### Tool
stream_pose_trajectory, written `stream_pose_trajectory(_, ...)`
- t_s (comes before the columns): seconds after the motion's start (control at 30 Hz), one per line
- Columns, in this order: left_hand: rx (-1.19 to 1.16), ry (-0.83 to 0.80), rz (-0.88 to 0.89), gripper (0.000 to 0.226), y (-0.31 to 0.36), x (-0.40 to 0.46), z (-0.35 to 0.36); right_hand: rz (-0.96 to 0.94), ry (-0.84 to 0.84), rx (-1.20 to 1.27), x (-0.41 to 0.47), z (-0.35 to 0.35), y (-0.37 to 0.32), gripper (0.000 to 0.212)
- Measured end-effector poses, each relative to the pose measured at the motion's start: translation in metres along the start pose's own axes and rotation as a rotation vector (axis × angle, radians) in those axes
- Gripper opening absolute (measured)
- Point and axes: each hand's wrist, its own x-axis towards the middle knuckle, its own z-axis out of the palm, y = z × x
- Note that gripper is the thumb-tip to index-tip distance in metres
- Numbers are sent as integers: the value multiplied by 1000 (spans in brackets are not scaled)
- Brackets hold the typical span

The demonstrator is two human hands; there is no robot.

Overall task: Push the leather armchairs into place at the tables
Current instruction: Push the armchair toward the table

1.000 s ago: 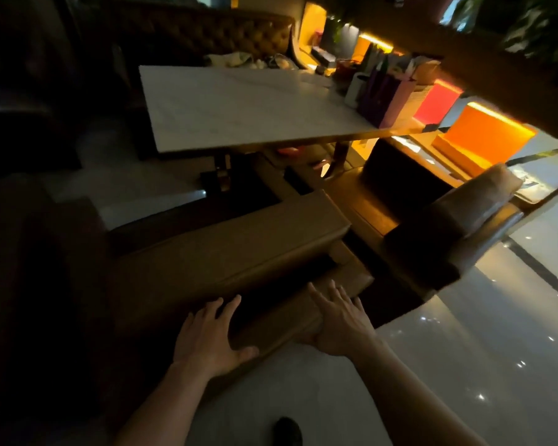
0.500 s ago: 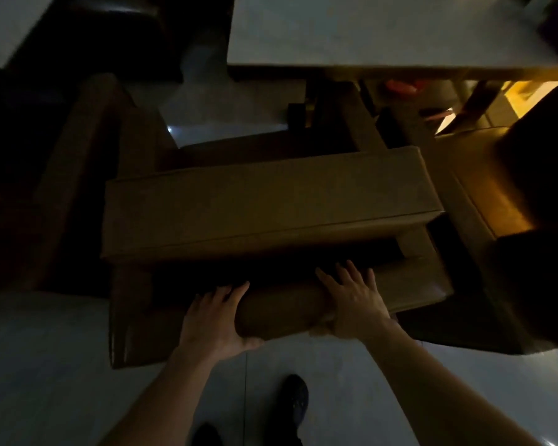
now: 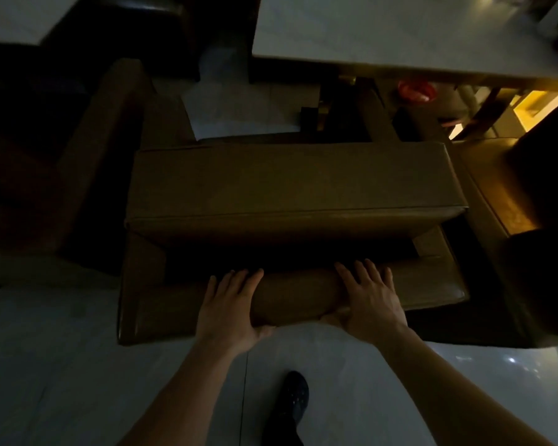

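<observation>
A brown leather armchair fills the middle of the head view, seen from above and behind in dim light. Its padded back rail runs across just in front of me. My left hand lies over the rail's left part, fingers on top and thumb beneath. My right hand presses flat on the rail further right. The pale marble table stands beyond the chair at the top right, its edge above the chair's front.
A second leather armchair stands close on the right, a darker one on the left. Another pale table corner shows at top left. My black shoe rests on the glossy tiled floor behind the chair.
The view has tipped down from the room to the chair's top. Both hands went from hovering with spread fingers to resting on the back rail, and the chair now sits nearer the table.
</observation>
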Motion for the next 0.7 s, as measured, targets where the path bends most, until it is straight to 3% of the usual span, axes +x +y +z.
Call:
stream_pose_trajectory(0.3, -33, 44, 51, 102, -36, -70, 24, 59, -59, -27, -65, 36, -52, 118)
stream_pose_trajectory(0.7, -45, 24, 105, 101, -46, -63, 26, 59, -122, -19, -57, 42, -51, 124)
